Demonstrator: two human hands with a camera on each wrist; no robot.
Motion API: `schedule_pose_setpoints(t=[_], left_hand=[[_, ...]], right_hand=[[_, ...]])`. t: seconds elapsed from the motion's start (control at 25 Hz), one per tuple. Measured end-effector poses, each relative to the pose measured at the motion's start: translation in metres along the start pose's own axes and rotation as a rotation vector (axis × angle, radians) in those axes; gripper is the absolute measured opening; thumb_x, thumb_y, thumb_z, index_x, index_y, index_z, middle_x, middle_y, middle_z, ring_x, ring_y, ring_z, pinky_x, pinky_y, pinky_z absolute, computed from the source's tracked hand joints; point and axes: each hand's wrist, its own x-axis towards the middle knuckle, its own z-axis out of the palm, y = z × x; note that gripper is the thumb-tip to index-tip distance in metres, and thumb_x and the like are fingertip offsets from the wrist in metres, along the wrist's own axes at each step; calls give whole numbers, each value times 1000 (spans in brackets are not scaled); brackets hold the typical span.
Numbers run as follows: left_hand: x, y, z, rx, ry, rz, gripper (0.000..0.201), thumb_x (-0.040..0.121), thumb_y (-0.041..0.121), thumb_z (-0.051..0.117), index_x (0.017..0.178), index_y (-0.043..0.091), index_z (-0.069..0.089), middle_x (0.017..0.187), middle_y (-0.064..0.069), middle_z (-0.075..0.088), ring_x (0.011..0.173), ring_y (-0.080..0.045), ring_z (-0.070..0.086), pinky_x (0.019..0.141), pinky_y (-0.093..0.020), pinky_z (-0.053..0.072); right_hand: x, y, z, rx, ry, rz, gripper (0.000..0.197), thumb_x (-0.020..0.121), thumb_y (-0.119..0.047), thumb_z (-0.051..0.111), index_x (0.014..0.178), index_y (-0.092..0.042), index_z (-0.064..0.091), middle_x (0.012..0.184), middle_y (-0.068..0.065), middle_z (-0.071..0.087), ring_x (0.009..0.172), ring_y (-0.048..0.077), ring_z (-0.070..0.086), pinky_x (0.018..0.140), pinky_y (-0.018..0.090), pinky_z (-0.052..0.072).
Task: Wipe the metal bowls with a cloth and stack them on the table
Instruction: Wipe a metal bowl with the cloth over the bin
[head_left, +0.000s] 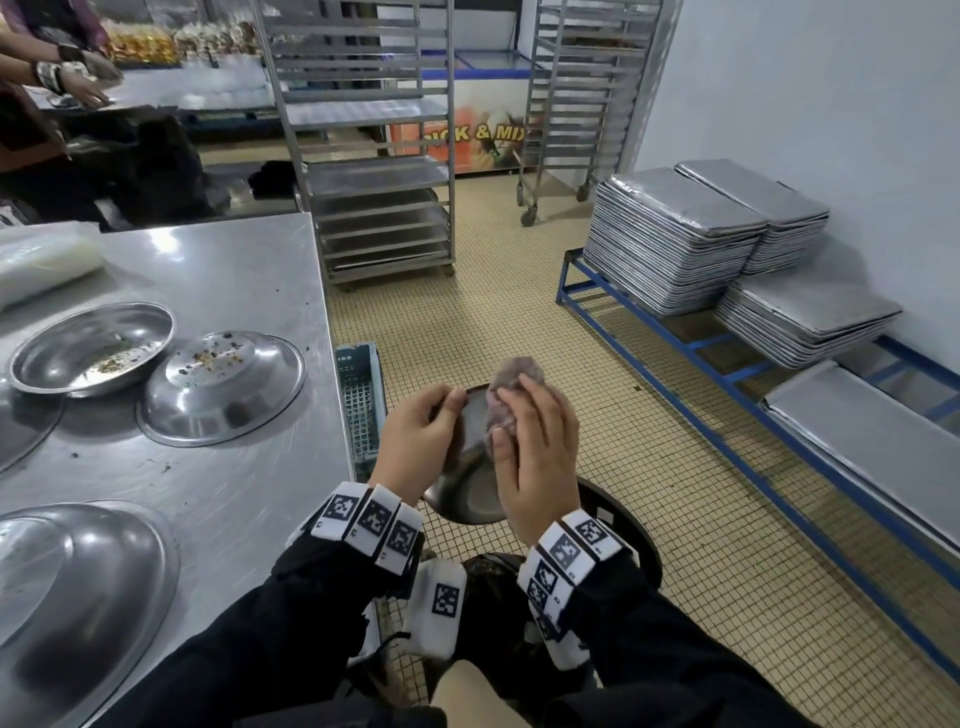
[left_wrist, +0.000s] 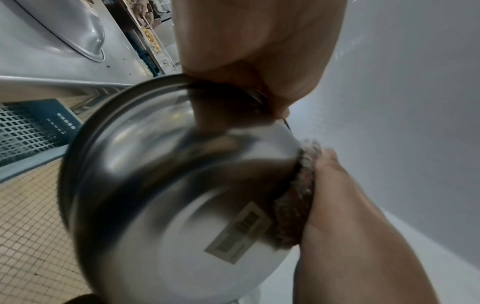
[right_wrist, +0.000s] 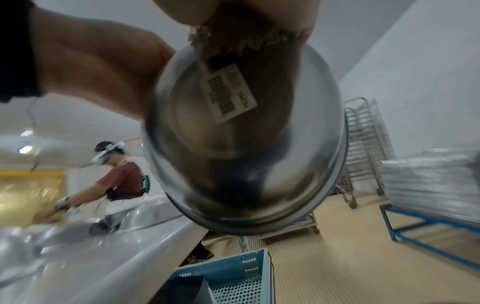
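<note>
The small metal bowl (head_left: 467, 467) is held in the air off the table's edge, tilted on its side between the two hands, above a black stool (head_left: 631, 525). The left hand (head_left: 415, 436) pinches the rim, thumb over the lip and fingers behind the wall. The right hand (head_left: 535, 457) is curled round a bunched purplish cloth (head_left: 511, 379), pressing it against the bowl's edge; the wrist views show the cloth wrapped over the rim onto the outer wall near a barcode sticker (right_wrist: 228, 92) on the base.

Judged from its thin polished steel, the bowl should be light, stiff and slippery, so the rolled rim is the surest place to hold; a pinch on the smooth wall would likely slide under the rubbing. The cloth is soft and bunches to follow the curve.

Both wrists are raised and bent inward, palms roughly facing each other across the bowl, forearms in black sleeves.

Just left of the grip, lower down, stands a blue plastic crate (head_left: 361, 405). Beyond it is the steel table (head_left: 234, 270), with an overturned bowl (head_left: 223, 389) carrying crumbs, an upright bowl (head_left: 93, 348) with debris inside, and a large overturned bowl (head_left: 78, 597) nearest the left elbow. None are stacked yet. Far to the right of the grip are piles of baking trays (head_left: 675, 234).
</note>
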Motion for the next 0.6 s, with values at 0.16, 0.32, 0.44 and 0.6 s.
schedule_pose_setpoints(t=[0.16, 0.32, 0.44, 0.6], left_hand=[[-1, -7, -6, -75, 44, -6, 29, 101, 23, 48, 81, 5, 59, 61, 0, 50, 48, -3, 46, 48, -18, 42], [2, -13, -10, 42, 90, 65, 30, 100, 27, 48, 80, 8, 60, 64, -2, 55, 54, -4, 48, 53, -12, 41], [1, -15, -6, 122, 49, 104, 30, 99, 33, 49, 83, 11, 61, 72, -9, 62, 67, -23, 60, 62, -32, 52], [-4, -14, -5, 120, 38, 202, 35, 94, 43, 50, 76, 14, 57, 67, -2, 59, 62, -15, 56, 55, -29, 49]], right_hand=[[4, 22, -6, 240, -14, 554, 44, 101, -39, 30, 136, -19, 46, 136, 2, 47, 126, 12, 36, 102, 37, 40], [14, 21, -18, 393, -146, 614, 44, 101, -38, 30, 141, -23, 41, 137, -4, 47, 122, 7, 44, 100, 25, 42], [21, -5, -12, 261, -176, 483, 49, 101, -36, 31, 148, -22, 28, 152, 0, 29, 135, 13, 30, 107, 27, 31], [30, -4, -6, 321, -157, 602, 53, 100, -44, 28, 148, -22, 25, 151, 4, 30, 134, 20, 35, 107, 40, 39]])
